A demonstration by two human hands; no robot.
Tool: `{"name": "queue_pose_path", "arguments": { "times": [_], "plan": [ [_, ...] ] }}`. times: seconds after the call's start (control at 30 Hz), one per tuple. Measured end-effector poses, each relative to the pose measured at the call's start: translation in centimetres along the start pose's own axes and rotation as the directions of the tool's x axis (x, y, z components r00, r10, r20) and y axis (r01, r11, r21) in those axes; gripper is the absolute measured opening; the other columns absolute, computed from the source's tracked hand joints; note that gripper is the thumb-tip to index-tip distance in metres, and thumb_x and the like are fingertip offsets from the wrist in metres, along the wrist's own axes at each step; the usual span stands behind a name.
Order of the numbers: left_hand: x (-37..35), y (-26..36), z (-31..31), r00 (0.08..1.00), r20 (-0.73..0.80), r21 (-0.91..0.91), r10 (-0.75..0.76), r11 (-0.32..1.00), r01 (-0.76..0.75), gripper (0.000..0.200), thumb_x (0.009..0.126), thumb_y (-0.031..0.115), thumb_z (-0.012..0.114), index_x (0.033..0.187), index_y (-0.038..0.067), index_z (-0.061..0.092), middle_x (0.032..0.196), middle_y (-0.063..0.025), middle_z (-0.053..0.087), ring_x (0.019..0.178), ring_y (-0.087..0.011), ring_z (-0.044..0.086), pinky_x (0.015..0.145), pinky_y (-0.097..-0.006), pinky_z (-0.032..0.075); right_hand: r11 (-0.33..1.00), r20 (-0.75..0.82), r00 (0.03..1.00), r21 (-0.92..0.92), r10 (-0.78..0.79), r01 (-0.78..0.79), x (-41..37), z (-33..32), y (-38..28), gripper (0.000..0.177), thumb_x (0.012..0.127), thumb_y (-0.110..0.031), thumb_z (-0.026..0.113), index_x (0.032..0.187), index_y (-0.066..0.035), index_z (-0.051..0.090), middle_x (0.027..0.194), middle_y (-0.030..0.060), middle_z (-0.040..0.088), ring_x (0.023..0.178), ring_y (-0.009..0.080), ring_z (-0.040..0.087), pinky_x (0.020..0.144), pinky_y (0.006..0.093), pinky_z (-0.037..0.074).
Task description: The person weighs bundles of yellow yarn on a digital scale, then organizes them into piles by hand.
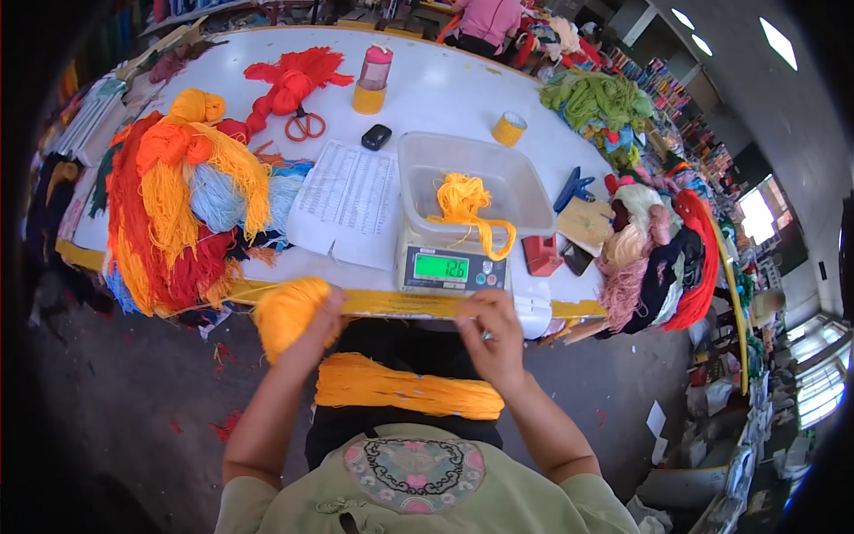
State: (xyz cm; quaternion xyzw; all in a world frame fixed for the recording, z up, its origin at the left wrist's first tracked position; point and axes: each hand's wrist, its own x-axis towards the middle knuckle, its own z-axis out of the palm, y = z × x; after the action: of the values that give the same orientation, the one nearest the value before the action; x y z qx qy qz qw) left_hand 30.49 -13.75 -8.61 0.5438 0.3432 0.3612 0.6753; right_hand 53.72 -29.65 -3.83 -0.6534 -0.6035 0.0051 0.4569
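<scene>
My left hand (322,322) grips a ball of orange-yellow yarn (289,316) just off the table's front edge. My right hand (494,334) is raised near the same edge with its fingers pinched together; whatever may be between them is too small to make out. Between the hands, a yellow skein (405,385) lies across my lap. A digital scale (411,267) reads 126, decimal point unclear, and carries a clear plastic tub (525,182). Loose yellow yarn (461,198) sits in the tub, one loop hanging over its front wall.
The white table (267,67) holds colored yarn heaps (160,214) at left, more hanks (663,249) at right, red-handled scissors (304,126), printed sheets (342,196), a pink-capped bottle (374,71), tape (510,129) and a red box (541,255). A person in pink (489,20) is beyond.
</scene>
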Motion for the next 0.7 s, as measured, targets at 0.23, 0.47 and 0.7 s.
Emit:
{"name": "queue_pose_path", "arguments": {
  "times": [0.23, 0.47, 0.7],
  "plan": [
    [-2.7, 0.7, 4.7, 0.863, 0.397, -0.180, 0.314, 0.948, -0.262, 0.047, 0.099, 0.031, 0.058, 0.135, 0.003, 0.054, 0.140, -0.0141, 0.052, 0.132, -0.0243, 0.045, 0.110, -0.0400, 0.035, 0.780, 0.318, 0.921, 0.509, 0.223, -0.364, -0.3, 4.6, -5.6, 0.014, 0.089, -0.003, 0.070, 0.102, -0.003, 0.066, 0.107, 0.0022, 0.054, 0.079, 0.0057, 0.052, 0.067, 0.0188, 0.042],
    [-3.0, -0.2, 4.7, 0.902, 0.419, -0.386, 0.099, 0.919, 0.079, 0.045, 0.104, 0.031, 0.046, 0.136, 0.000, 0.051, 0.141, -0.0134, 0.050, 0.131, -0.0228, 0.046, 0.111, -0.0374, 0.034, 0.428, 0.426, 0.829, 0.713, 0.363, -0.555, -0.6, 4.7, -5.3, 0.005, 0.098, -0.004, 0.054, 0.103, -0.005, 0.056, 0.116, 0.0017, 0.060, 0.063, 0.0046, 0.047, 0.055, 0.0185, 0.038],
    [-2.8, -0.1, 5.3, 0.897, 0.439, -0.476, 0.054, 0.861, 0.181, 0.049, 0.105, 0.034, 0.043, 0.139, -0.001, 0.049, 0.141, -0.0115, 0.051, 0.128, -0.0200, 0.049, 0.110, -0.0350, 0.036, 0.489, 0.449, 0.817, 0.655, 0.362, -0.577, 0.2, 4.4, -5.0, 0.012, 0.100, -0.007, 0.054, 0.112, -0.005, 0.054, 0.116, 0.0010, 0.059, 0.071, 0.0024, 0.048, 0.058, 0.0178, 0.040]
  ]
}}
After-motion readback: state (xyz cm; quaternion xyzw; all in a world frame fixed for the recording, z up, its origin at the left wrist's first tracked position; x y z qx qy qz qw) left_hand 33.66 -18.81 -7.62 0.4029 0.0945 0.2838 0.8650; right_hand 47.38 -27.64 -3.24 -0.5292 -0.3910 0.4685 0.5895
